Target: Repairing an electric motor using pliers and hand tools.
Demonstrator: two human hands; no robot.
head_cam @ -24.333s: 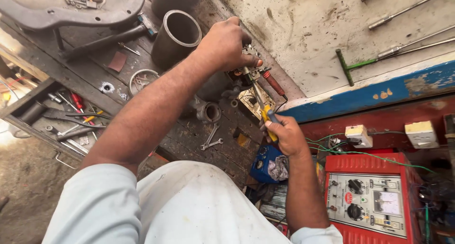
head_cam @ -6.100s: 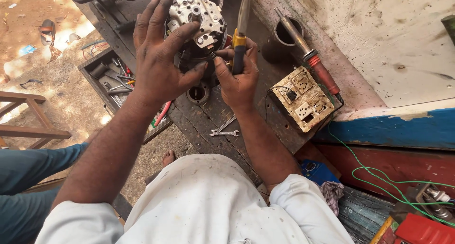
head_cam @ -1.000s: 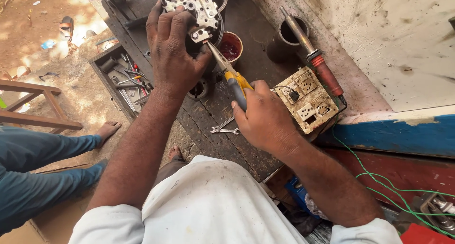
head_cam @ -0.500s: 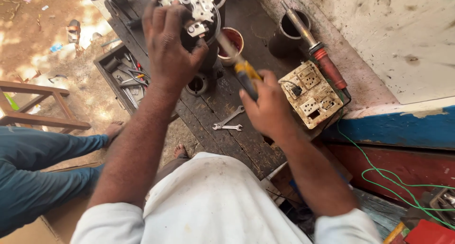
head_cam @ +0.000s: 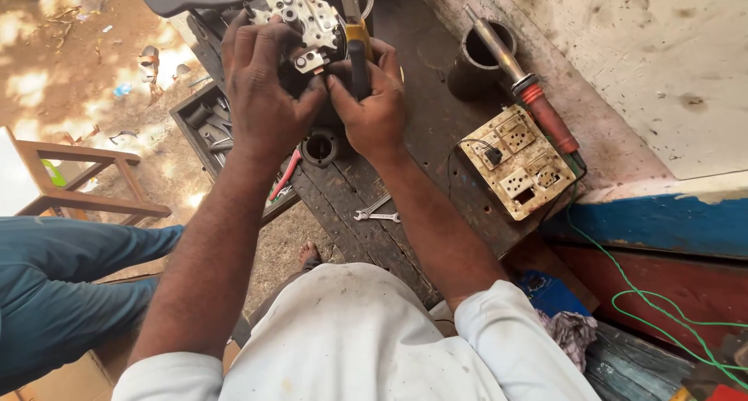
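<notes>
Near the top centre of the frame, the left hand (head_cam: pixel 265 89) is wrapping around the side of a round metal part (head_cam: pixel 308 27), a pale plate of bolts and terminals on a dark body. The fingers are clamped on it, seemingly to keep it from turning while its face is tilting up toward the camera. It is sitting over the dark wooden bench (head_cam: pixel 421 136).

The right hand (head_cam: pixel 372 105) is closing tightly around the black and yellow handle of a screwdriver (head_cam: pixel 357 42), held upright with the shaft rising to the top edge, probably so the tip can bear on the part.

At right centre, a cream socket board (head_cam: pixel 520 161) is lying flat on the bench, with a red-handled tool (head_cam: pixel 538 109) leaning into a dark pipe piece (head_cam: pixel 483 58) just above it. A small spanner (head_cam: pixel 378 211) is lying near the right forearm. At upper left, a tray of tools (head_cam: pixel 206 124) is sitting below the bench edge. A green wire (head_cam: pixel 647 292) is trailing at lower right.

The top edge is cutting off the screwdriver's tip, so what it is touching cannot be told. Both hands are hiding the part's lower body. The tray's contents are too small to make out.
</notes>
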